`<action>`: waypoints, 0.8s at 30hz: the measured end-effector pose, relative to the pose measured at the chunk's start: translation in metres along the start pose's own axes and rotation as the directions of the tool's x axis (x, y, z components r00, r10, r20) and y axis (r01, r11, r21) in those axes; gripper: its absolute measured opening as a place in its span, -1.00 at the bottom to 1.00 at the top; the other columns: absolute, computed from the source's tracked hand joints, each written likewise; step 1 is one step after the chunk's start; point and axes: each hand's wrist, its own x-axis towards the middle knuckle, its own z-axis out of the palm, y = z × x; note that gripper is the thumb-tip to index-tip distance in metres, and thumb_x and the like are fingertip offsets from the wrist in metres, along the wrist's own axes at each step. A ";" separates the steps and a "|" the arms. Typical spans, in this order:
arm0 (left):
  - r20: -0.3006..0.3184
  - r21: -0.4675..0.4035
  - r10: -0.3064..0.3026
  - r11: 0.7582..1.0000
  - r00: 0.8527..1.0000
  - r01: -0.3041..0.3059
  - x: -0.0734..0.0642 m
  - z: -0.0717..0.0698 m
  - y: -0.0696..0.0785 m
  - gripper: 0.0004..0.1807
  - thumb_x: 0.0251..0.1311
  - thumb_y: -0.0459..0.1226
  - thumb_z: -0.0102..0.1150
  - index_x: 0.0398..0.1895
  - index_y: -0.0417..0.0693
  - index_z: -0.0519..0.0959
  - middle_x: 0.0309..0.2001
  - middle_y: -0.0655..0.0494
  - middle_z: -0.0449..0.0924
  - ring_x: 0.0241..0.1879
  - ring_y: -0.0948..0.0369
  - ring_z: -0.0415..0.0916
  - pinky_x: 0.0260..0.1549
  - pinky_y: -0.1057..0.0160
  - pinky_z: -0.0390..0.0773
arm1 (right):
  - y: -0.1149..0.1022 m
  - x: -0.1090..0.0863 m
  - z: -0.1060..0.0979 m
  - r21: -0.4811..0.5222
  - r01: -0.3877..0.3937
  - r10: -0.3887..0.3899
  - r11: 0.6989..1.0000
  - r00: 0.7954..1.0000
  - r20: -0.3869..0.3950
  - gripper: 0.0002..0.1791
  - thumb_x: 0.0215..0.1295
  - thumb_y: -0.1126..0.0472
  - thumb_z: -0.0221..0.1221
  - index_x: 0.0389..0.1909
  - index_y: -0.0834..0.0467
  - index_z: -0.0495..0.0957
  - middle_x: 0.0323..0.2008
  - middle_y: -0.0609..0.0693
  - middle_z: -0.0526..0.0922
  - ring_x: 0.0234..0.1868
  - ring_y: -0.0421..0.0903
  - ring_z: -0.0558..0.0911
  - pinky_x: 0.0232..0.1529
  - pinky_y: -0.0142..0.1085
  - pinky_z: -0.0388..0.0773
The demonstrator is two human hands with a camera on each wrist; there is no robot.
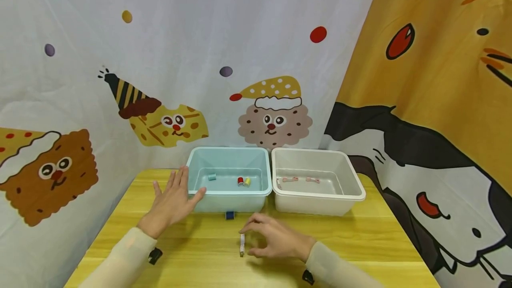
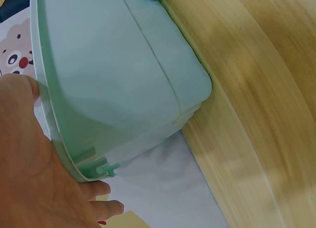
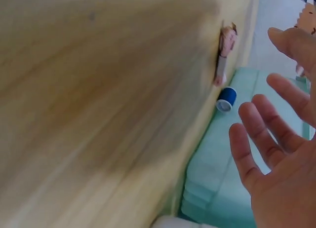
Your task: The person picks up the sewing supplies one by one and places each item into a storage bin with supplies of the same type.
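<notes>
Nearest to us, our right hand (image 1: 276, 238) hovers over the desk (image 1: 352, 243) with its fingers spread and loosely bent, holding nothing. A small pink-and-white clip (image 1: 242, 244) lies on the desk just beside the fingertips; whether they touch it we cannot tell. In the right wrist view the same clip (image 3: 223, 57) lies ahead of the fingers, apart from them.

A blue spool (image 1: 230, 215) sits on the desk against the front wall of the green bin (image 1: 230, 192).

Our left hand (image 1: 174, 201) is open wide, fingers straight, resting flat against the left front corner of the green bin. Inside this bin lie a teal spool (image 1: 212, 176), a red spool (image 1: 240, 181) and a yellow spool (image 1: 247, 182).

The white bin (image 1: 320, 197) stands just beside the green bin, on its right. It holds two pink clips (image 1: 302, 179).
</notes>
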 end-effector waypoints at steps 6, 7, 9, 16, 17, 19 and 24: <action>-0.003 0.003 0.004 1.000 1.000 -0.004 0.001 0.000 0.000 0.28 0.70 0.53 -0.20 0.94 -0.34 -0.12 0.94 -0.34 -0.17 0.89 -0.47 -0.14 0.59 -0.90 -0.34 | -0.002 0.004 0.012 -0.003 -0.055 0.055 0.998 0.998 -0.002 -0.33 0.49 -0.18 0.58 0.53 -0.12 0.69 0.37 -0.21 0.68 0.33 -0.29 0.68 0.45 -0.29 0.72; -0.004 0.004 0.004 1.000 1.000 -0.004 0.001 0.000 0.000 0.28 0.70 0.53 -0.20 0.94 -0.34 -0.12 0.94 -0.34 -0.17 0.89 -0.47 -0.13 0.59 -0.90 -0.34 | -0.002 0.005 0.014 -0.007 -0.065 0.065 0.998 0.998 -0.002 -0.31 0.48 -0.20 0.57 0.54 -0.13 0.68 0.36 -0.22 0.68 0.33 -0.30 0.67 0.44 -0.29 0.72; -0.004 0.004 0.003 1.000 1.000 -0.003 0.001 0.000 0.000 0.28 0.70 0.53 -0.19 0.94 -0.34 -0.13 0.94 -0.34 -0.17 0.89 -0.47 -0.12 0.59 -0.90 -0.34 | -0.002 0.006 0.018 -0.006 -0.086 0.086 0.996 0.996 0.003 -0.29 0.47 -0.24 0.57 0.55 -0.16 0.67 0.36 -0.24 0.67 0.31 -0.32 0.66 0.42 -0.28 0.73; -0.005 0.003 0.001 1.000 1.000 -0.001 0.001 0.001 -0.001 0.28 0.70 0.52 -0.19 0.93 -0.35 -0.13 0.94 -0.34 -0.16 0.89 -0.47 -0.12 0.60 -0.90 -0.35 | -0.001 0.011 0.032 -0.053 -0.090 0.090 0.995 0.996 -0.007 -0.34 0.45 -0.23 0.60 0.49 -0.15 0.72 0.28 -0.23 0.69 0.22 -0.34 0.65 0.34 -0.31 0.73; -0.005 0.002 0.001 1.000 1.000 -0.001 0.001 0.001 -0.001 0.28 0.70 0.52 -0.19 0.93 -0.35 -0.13 0.94 -0.34 -0.16 0.89 -0.47 -0.13 0.60 -0.90 -0.35 | -0.002 0.011 0.033 -0.060 -0.088 0.087 0.994 0.996 -0.012 -0.36 0.45 -0.22 0.60 0.46 -0.15 0.74 0.27 -0.22 0.69 0.20 -0.34 0.64 0.33 -0.32 0.73; -0.005 0.004 0.002 1.000 1.000 -0.002 0.001 0.001 -0.001 0.28 0.70 0.53 -0.19 0.93 -0.35 -0.12 0.94 -0.34 -0.16 0.89 -0.47 -0.13 0.60 -0.89 -0.34 | -0.002 0.013 0.035 -0.071 -0.085 0.083 0.994 0.996 -0.023 -0.41 0.46 -0.21 0.60 0.40 -0.14 0.76 0.23 -0.21 0.70 0.16 -0.34 0.64 0.29 -0.34 0.72; -0.006 0.006 0.003 1.000 1.000 -0.003 0.000 0.001 0.000 0.27 0.71 0.52 -0.18 0.93 -0.35 -0.12 0.94 -0.35 -0.16 0.89 -0.47 -0.11 0.60 -0.89 -0.32 | -0.004 0.015 0.036 -0.076 -0.089 0.087 0.993 0.996 -0.030 -0.48 0.47 -0.20 0.59 0.33 -0.14 0.80 0.19 -0.19 0.72 0.15 -0.33 0.65 0.29 -0.34 0.73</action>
